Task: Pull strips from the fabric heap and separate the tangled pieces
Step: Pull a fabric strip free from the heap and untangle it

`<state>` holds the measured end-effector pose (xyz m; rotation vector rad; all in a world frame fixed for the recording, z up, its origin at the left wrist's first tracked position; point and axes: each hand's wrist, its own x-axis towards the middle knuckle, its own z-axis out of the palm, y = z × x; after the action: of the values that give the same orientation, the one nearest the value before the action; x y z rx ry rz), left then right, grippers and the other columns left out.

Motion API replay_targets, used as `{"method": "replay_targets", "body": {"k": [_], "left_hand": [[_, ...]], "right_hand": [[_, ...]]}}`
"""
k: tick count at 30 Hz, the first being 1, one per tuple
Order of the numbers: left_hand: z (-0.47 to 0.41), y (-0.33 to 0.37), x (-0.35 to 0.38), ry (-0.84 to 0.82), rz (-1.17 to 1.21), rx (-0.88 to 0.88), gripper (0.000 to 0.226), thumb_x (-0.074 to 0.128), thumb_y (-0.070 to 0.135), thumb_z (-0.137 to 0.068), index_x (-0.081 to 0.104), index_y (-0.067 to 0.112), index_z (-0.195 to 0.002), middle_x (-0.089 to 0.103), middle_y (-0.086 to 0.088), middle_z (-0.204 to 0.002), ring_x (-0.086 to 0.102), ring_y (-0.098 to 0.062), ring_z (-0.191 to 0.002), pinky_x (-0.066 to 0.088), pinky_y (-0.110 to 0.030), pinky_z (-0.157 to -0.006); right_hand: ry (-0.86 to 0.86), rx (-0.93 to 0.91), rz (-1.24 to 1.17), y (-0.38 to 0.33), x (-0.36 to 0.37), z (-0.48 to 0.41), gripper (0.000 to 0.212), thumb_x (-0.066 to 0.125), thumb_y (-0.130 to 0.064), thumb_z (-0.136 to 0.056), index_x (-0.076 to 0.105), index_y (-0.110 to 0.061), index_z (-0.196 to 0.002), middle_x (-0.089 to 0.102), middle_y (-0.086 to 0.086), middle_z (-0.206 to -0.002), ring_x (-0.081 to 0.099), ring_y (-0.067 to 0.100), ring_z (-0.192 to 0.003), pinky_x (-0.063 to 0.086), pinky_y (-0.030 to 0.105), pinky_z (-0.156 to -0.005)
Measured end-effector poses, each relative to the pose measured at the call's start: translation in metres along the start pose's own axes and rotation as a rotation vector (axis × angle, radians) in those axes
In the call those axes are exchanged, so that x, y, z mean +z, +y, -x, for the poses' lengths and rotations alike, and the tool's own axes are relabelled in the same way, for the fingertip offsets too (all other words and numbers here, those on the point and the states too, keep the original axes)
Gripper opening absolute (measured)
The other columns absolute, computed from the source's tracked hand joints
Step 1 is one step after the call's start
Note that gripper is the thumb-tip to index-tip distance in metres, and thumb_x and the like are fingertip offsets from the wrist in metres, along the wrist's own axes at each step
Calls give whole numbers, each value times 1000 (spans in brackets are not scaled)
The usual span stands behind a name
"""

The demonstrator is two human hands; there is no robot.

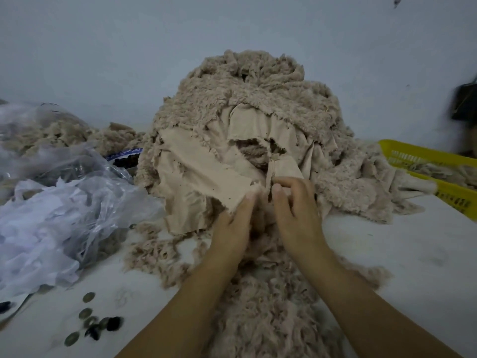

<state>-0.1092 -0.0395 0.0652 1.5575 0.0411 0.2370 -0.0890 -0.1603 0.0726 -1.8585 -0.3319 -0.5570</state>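
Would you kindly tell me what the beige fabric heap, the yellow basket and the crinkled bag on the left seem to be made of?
The fabric heap: apparently fleece-like pile cloth, curly matte tufts on one face, smooth backing on the other. The yellow basket: probably rigid moulded plastic, judging by its slotted wall. The crinkled bag: thin clear plastic film, glossy, contents showing through.

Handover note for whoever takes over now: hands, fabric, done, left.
Fabric heap: mid-table, large, tangled.
Left hand: holds the edge of a flat beige piece at the heap's front.
Right hand: pinches a narrow strip beside it.
Done: loose fleecy strips lie in front of the heap; more in the yellow basket at right.
Left: part these two pieces, then work through the heap.
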Motion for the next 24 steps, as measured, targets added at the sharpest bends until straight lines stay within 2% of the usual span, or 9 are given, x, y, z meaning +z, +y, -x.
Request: {"method": "replay_targets", "body": {"k": [2, 4, 8, 10, 11, 14, 17, 21, 24], "left_hand": [[1, 3, 0, -81, -64, 69, 33, 47, 68, -86, 75, 52, -95, 75, 22, -94, 67, 8, -86, 50, -11, -70], [4, 4, -1, -104, -98, 71, 29, 45, 60, -97, 73, 56, -93, 74, 25, -89, 65, 11, -78, 45, -5, -61], [5, 5, 5, -216, -51, 27, 32, 40, 57, -101, 70, 62, -91, 72, 31, -91, 65, 14, -87, 47, -4, -66], [2, 3, 6, -202, 73, -38, 30, 47, 56, -96, 75, 56, -85, 75, 23, -89, 69, 8, -88, 53, -14, -71], [0, 3, 4, -159, 148, -76, 30, 51, 52, -95, 79, 46, -87, 78, 13, -91, 72, -1, -90, 55, -21, -75], [-6, 5, -1, -76, 411, -147, 38, 50, 36, -102, 82, 16, -96, 77, -11, -103, 73, -19, -98, 59, -32, -81], [-17, 9, -13, -17, 678, -230, 53, 43, 42, -103, 81, 7, -91, 76, -11, -93, 74, -18, -85, 60, -31, -75], [-35, 9, -40, 181, 934, -248, 41, 42, 36, -106, 65, 8, -124, 76, -9, -106, 73, -19, -95, 56, -37, -84], [-42, 4, -58, 210, 1048, -239, 43, 34, 37, -108, 59, 12, -133, 70, -9, -124, 70, -23, -105, 54, -40, -88]], "right_hand": [[-112, 103, -173, -3, 2, 0, 29, 39, -64, -95, 52, -39, -103, 62, -23, -74, 59, -6, -65, 43, 8, -59], [-187, 221, -254, -1, 2, -3, 30, 42, -64, -90, 52, -39, -102, 58, -13, -53, 53, 2, -48, 41, 17, -50], [-269, 300, -315, 10, 6, -3, 44, 49, -69, -86, 62, -28, -96, 67, -12, -66, 61, 4, -56, 48, 19, -53], [-277, 309, -282, 15, 6, -3, 31, 49, -61, -93, 65, -36, -98, 71, -21, -88, 66, -5, -80, 52, 18, -74], [-295, 289, -227, 14, 6, -3, 27, 47, -60, -95, 65, -39, -95, 68, -27, -90, 63, -9, -84, 49, 17, -79], [-384, 117, 34, 10, 4, 1, 44, 42, -62, -94, 43, -26, -68, 44, -18, -57, 42, 1, -55, 33, 19, -55], [-447, 32, 73, 12, 4, 4, 46, 47, -48, -100, 33, -23, -64, 39, -16, -51, 35, 3, -49, 31, 18, -51], [-500, -2, 86, 16, -7, 3, 48, 43, -50, -101, 37, -18, -66, 35, -13, -55, 33, 4, -52, 28, 20, -52], [-460, 68, 64, 16, -14, 1, 54, 44, -53, -100, 57, -3, -83, 47, -3, -61, 48, 11, -58, 37, 27, -56]]}}
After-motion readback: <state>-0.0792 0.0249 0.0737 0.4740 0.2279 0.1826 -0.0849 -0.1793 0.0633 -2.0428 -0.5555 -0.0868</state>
